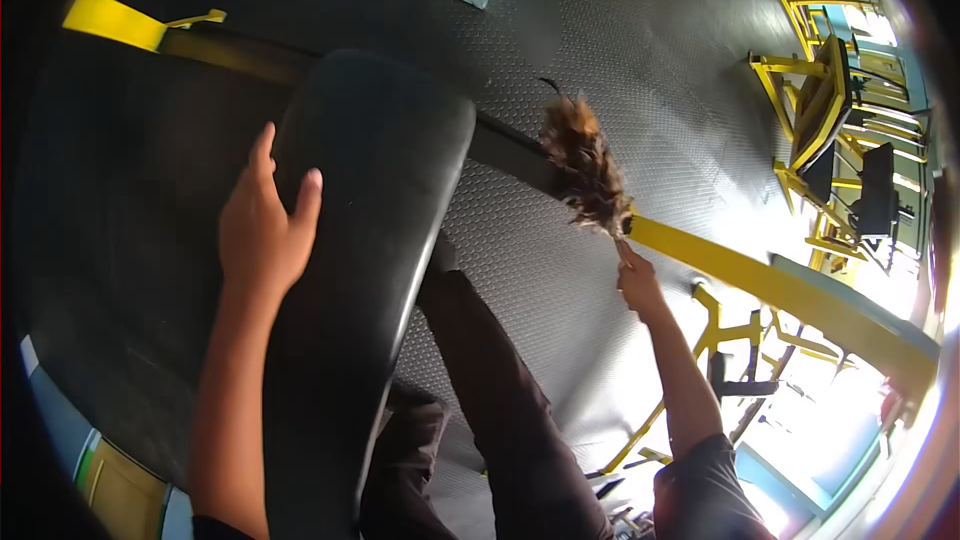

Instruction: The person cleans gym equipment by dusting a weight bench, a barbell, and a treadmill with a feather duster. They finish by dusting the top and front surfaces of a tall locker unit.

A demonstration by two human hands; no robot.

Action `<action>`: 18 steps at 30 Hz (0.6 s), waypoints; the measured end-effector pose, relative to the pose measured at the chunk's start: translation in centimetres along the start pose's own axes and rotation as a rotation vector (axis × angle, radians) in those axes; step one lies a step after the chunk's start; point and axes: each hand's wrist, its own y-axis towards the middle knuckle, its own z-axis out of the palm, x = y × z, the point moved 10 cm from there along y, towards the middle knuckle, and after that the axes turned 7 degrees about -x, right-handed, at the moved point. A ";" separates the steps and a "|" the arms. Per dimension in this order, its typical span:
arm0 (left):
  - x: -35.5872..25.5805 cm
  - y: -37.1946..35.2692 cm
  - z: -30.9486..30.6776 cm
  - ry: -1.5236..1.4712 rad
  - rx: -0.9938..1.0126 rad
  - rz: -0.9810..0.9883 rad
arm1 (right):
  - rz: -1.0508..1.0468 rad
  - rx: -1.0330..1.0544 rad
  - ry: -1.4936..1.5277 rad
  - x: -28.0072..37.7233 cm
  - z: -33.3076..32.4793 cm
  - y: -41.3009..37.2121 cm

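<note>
Right hand (640,282) grips brown feather duster (590,165); left hand (268,225), open and empty, near black padded bench (375,190).

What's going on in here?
Someone in dark trousers is at a padded black bench in what looks like a gym. Their right hand grips a brown feather duster by its handle, near a yellow metal beam. Their left hand is empty and open, by the bench's edge. Whether the feathers touch anything is unclear.
</note>
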 end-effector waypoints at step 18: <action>3.5 5.5 4.8 0.204 -0.105 -0.129 | -0.519 0.020 -0.520 13.5 -0.1 4.5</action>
